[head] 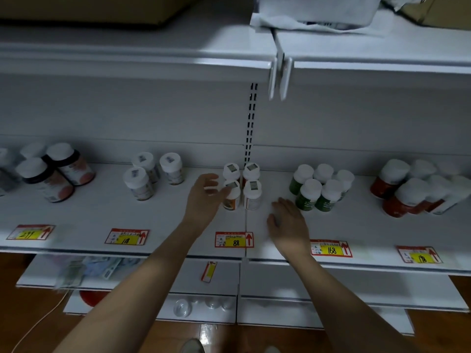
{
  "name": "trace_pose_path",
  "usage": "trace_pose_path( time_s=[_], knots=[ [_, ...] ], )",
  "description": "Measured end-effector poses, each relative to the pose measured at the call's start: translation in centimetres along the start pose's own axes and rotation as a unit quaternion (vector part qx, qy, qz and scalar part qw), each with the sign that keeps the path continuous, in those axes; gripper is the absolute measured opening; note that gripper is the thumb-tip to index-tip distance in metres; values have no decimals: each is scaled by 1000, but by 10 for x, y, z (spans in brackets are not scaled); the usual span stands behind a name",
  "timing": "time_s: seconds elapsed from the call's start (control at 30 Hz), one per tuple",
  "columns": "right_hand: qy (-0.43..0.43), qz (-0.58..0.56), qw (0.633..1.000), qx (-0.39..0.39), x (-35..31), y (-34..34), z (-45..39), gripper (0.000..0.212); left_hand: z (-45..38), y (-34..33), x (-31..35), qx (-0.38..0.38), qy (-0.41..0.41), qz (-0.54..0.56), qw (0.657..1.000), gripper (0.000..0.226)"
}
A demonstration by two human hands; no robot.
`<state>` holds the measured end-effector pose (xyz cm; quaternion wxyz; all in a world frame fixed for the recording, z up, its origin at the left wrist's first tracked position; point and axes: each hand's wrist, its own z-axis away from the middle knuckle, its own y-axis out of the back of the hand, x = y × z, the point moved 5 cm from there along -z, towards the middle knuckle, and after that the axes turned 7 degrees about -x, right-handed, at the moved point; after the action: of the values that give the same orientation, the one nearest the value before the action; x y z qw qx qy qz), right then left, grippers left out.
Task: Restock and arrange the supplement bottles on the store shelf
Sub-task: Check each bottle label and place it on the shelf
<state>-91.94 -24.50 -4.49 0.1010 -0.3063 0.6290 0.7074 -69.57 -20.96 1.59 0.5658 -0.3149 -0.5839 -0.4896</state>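
Squaring up the middle block of four bottles

Nearest me, my right hand (288,225) lies flat and spread on the shelf (178,220), holding nothing, just near-right of the block. My left hand (204,197) is loosely open and blurred, empty, its fingertips (225,192) at the near-left orange bottle (231,197). Farther back stand the other three (252,184). I'd nudge gently, low on the body, so none tips into the green bottles (318,187) to the right.

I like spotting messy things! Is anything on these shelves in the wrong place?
Yes. A loose price tag lies on the lower shelf instead of sitting on a shelf edge like the others. The dark bottles at far left and red bottles at far right also look tilted, though blur and the wide lens may exaggerate that.
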Motion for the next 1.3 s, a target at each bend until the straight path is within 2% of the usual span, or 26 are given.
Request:
trace_pose_path(
  time_s=[0.1, 0.2, 0.33, 0.5, 0.57, 0.67, 0.77, 0.93, 1.1, 1.2, 1.3],
  knots=[
    [5, 2, 1000, 4, 0, 0, 0, 42, -9, 0, 38, 23, -106, -63, 992, 32],
    [9, 8, 1000, 15, -1, 1, 1, 40, -36, -16, 73, -70, -164, -138, 974, 26],
    [9, 7, 1000, 24, -1, 1, 1, 39, -75, -51, 93, -229, -156, -266, 923, 31],
    [9, 3, 999, 44, 1, 0, -1, 39, -101, -81, 85, -374, -85, -418, 823, 50],
    [8, 5, 999, 52, 2, 1, -1, 39, -100, -88, 80, -409, -66, -448, 792, 55],
    [19, 26, 998, 56, 0, 1, -1, 40, -102, -91, 78, -408, -75, -478, 774, 60],
    [18, 34, 997, 63, 1, 1, -1, 38, -107, -88, 75, -377, -88, -490, 781, 60],
    [13, 31, 998, 58, 1, 0, -1, 39, -108, -76, 80, -296, -124, -442, 837, 56],
    [-6, 13, 1000, 11, -1, 2, -1, 42, -87, -57, 112, -219, -196, -358, 886, 42],
    [-36, -51, 997, -44, -2, 7, -2, 42, -66, -42, 130, -202, -204, -262, 921, 38],
    [-53, -98, 985, -130, -14, 24, -5, 39, -40, -27, 134, -225, -152, -86, 959, 34]
  ],
)
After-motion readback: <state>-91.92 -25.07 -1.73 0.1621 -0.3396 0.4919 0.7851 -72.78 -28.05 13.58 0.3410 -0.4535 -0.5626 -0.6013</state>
